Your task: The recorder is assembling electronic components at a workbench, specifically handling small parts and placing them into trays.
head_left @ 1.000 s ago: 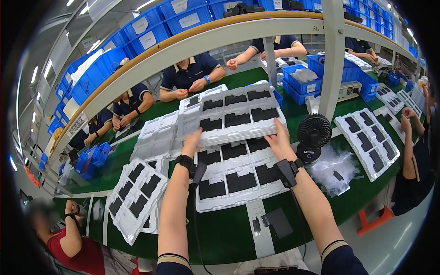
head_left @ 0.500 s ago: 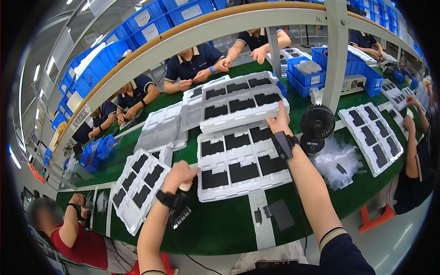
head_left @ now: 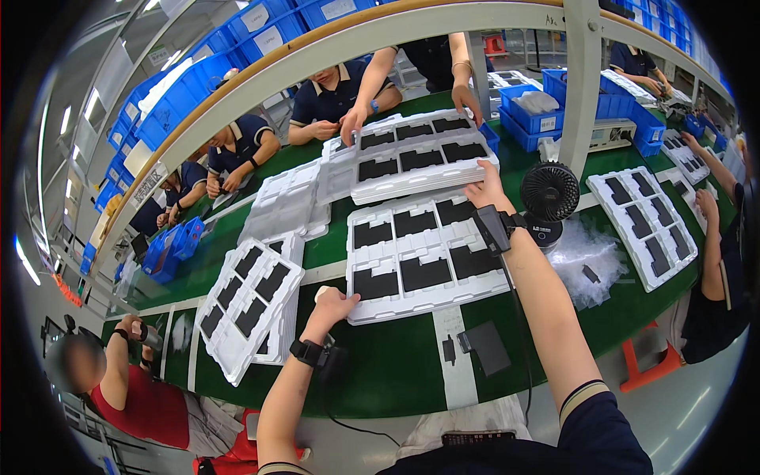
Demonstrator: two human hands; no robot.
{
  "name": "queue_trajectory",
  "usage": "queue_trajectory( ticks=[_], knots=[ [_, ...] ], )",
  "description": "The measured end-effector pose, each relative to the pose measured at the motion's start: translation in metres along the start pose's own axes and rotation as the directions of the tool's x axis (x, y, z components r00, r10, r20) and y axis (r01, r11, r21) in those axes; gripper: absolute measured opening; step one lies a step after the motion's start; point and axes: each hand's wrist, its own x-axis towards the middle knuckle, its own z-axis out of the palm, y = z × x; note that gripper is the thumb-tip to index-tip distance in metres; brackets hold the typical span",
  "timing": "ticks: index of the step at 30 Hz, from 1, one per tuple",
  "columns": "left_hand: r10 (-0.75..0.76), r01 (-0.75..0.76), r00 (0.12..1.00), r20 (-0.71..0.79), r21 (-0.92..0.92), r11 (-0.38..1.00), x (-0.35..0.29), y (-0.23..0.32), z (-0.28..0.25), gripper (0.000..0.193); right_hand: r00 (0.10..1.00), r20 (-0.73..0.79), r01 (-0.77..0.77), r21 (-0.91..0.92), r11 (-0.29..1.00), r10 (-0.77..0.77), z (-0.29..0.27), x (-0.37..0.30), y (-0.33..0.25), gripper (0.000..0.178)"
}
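One person in a red top (head_left: 146, 408) sits at the far left. Beside that person, a white moulded plastic tray (head_left: 233, 356) lies askew over others on the green table (head_left: 372, 376), bearing flat black pieces (head_left: 251, 318). Next comes the left hand (head_left: 332, 307), its fingers curled and tips touching the left edge of a white plastic six-compartment tray (head_left: 427, 301); whether it is clamped there I cannot tell. That tray lies in the middle, a black piece in each compartment. Just behind it stands a stack of similar white trays (head_left: 423, 182), a co-worker's hands (head_left: 352, 123) at its far side. Rightward, the right hand (head_left: 488, 188) sets its fingers on the stack's near right corner; I cannot tell how firmly. Nearer the person lies a flat black rectangular device (head_left: 489, 348). Farther right are a round black fan (head_left: 550, 191), crumpled clear plastic (head_left: 582, 269) and another loaded white tray (head_left: 661, 281).
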Motion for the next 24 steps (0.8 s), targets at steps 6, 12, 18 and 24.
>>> queue_trajectory(
  ticks=[6, 12, 18, 24],
  knots=[
    [-0.193, 0.249, 0.961, 0.200, -0.315, 0.916, 0.009, -0.005, 0.000, 0.030, 0.993, 0.070, 0.104, -0.135, 0.985, -0.096, -0.012, -0.033, 0.011, 0.059],
    [-0.117, 0.271, 0.953, 0.278, -0.620, 0.736, 0.001, 0.004, 0.007, 0.028, 0.823, 0.511, 0.553, -0.821, 0.145, -0.248, -0.067, -0.108, -0.002, 0.058],
    [0.139, 0.146, 0.976, 0.165, -0.979, 0.141, -0.035, 0.026, 0.002, 0.030, 0.751, 0.598, 0.479, -0.785, -0.392, -0.280, -0.118, -0.190, -0.024, 0.048],
    [0.196, 0.001, 0.980, 0.015, -0.997, 0.072, -0.048, 0.036, 0.008, 0.030, 0.979, 0.203, 0.204, -0.961, 0.185, -0.026, -0.127, -0.189, -0.029, 0.045]
  ],
)
